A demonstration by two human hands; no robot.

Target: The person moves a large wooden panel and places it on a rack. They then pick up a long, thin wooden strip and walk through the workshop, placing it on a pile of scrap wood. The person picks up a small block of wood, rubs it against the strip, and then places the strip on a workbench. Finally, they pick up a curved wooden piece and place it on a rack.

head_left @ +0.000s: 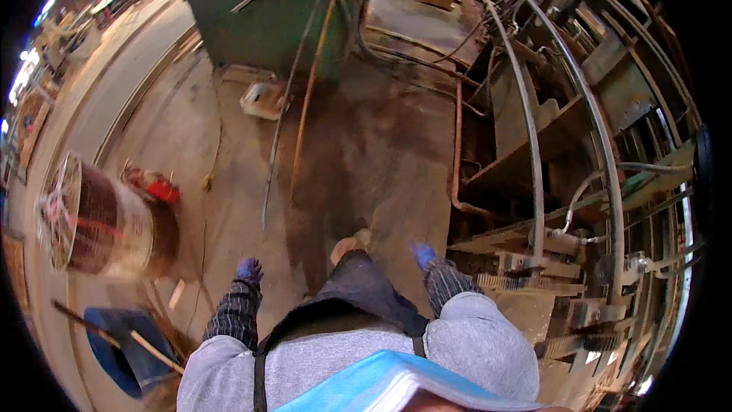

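Observation:
My left hand (pixel 249 268), in a blue-purple glove, hangs out in front of me over the floor. Its fingers are slightly apart, and I see nothing held in them. On the other side, my right hand (pixel 423 254) wears a similar glove and also hangs over the floor. It is small and blurred, so its fingers do not show clearly. Dark striped sleeve covers (pixel 235 311) wrap both forearms. A dark apron (pixel 354 290) hangs between the hands, with a shoe tip (pixel 349 246) showing beyond it. Neither hand touches anything I can make out.
To the right stands a large machine with long metal rails (pixel 526 122). A drum (pixel 122 221) is at the left, beside a red object (pixel 162 189) and near a blue bin (pixel 133 351) with sticks. Ahead are a green tank (pixel 259 34), leaning rods (pixel 311 99) and a dirty whitish container (pixel 263 99).

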